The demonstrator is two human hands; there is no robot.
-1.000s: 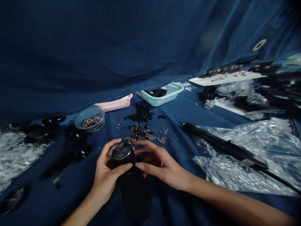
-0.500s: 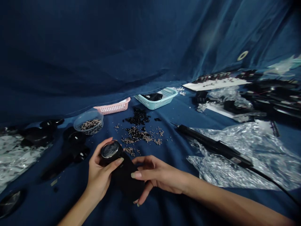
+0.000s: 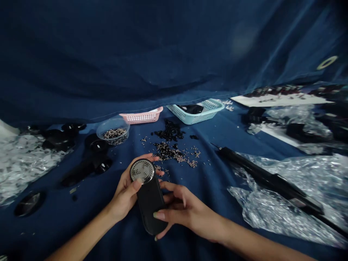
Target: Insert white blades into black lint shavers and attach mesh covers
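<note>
Between my two hands is a black fabric shaver (image 3: 150, 203) with a round, perforated metal head turned up toward me. My left hand (image 3: 126, 192) wraps its upper end, the thumb lying on the metal rim. Lower down, my right hand (image 3: 185, 210) grips the body from the right side, thumb on the front face and fingers behind it. Just beyond the shaver, small screws (image 3: 179, 156) lie scattered on the blue cloth (image 3: 214, 203). A pile of small black parts (image 3: 170, 130) sits behind them.
A clear bowl of screws (image 3: 114, 132), a pink basket (image 3: 143, 117) and a light-blue basket (image 3: 199, 117) stand at the back. On the right, a corded electric screwdriver (image 3: 269, 181) lies on clear plastic wrap (image 3: 269, 214). Black housings (image 3: 87, 168) and a bag of white pieces (image 3: 24, 166) are left.
The fabric shaver has turned more upright, with its metal head facing me more fully. Both hands still hold it. The view has shifted, so the surroundings appear moved.
</note>
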